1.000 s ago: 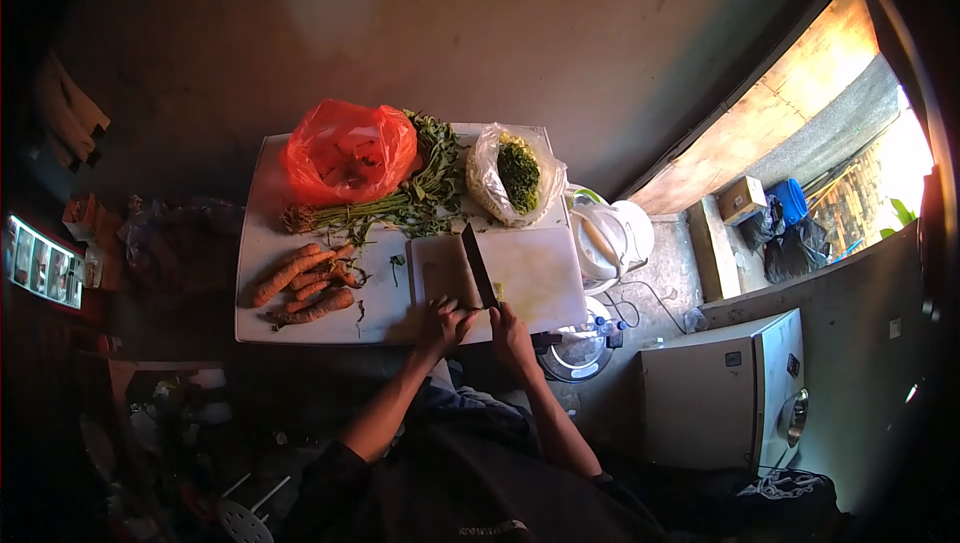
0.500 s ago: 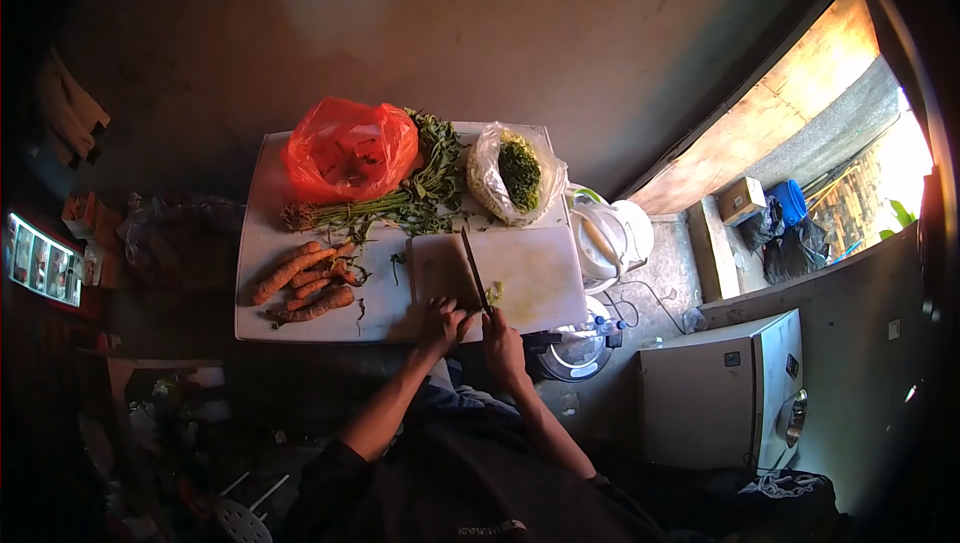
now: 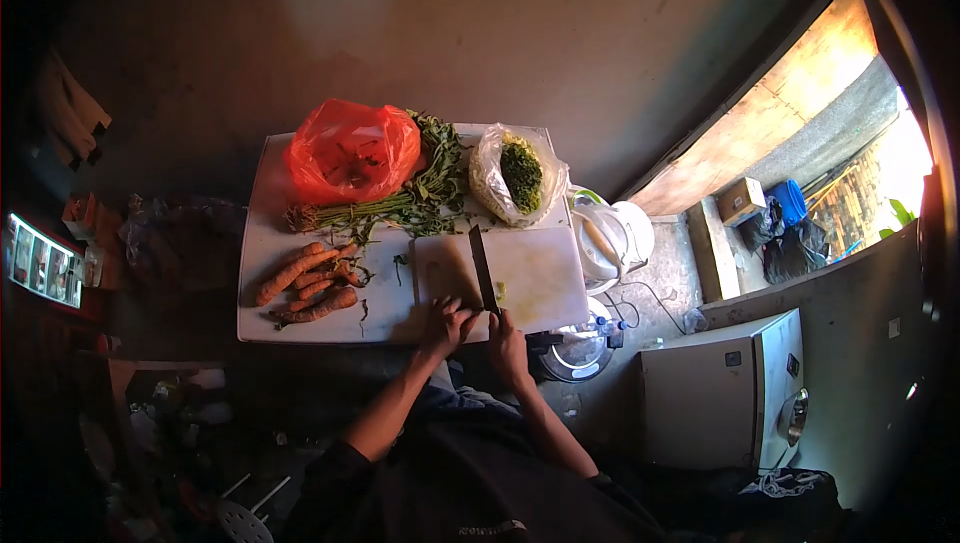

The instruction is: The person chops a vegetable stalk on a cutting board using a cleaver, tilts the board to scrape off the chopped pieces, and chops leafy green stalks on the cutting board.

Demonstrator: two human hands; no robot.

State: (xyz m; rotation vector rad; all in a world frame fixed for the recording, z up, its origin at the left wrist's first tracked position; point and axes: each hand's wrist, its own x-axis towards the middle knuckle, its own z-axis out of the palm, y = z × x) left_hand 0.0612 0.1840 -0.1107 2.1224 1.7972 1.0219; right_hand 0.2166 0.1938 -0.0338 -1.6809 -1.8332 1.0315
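Observation:
My right hand [image 3: 507, 345] is closed round the handle of a knife [image 3: 483, 269], whose long dark blade points away from me over the white cutting board [image 3: 552, 268]. My left hand [image 3: 449, 327] rests at the board's near edge, left of the blade, with its fingers curled together. Whatever lies under those fingers is too small and shaded to make out. A few pale green chopped pieces [image 3: 501, 292] lie just right of the blade.
Carrots [image 3: 310, 278] lie at the table's left. Behind the board are leafy green stalks [image 3: 433, 168], a red plastic bag [image 3: 350, 153] and a clear bag of chopped vegetables [image 3: 520, 173]. A white appliance [image 3: 605, 238] stands beyond the table's right edge.
The knife blade has tilted, showing more of its broad side, and its tip has shifted slightly right. My left hand stays in nearly the same place.

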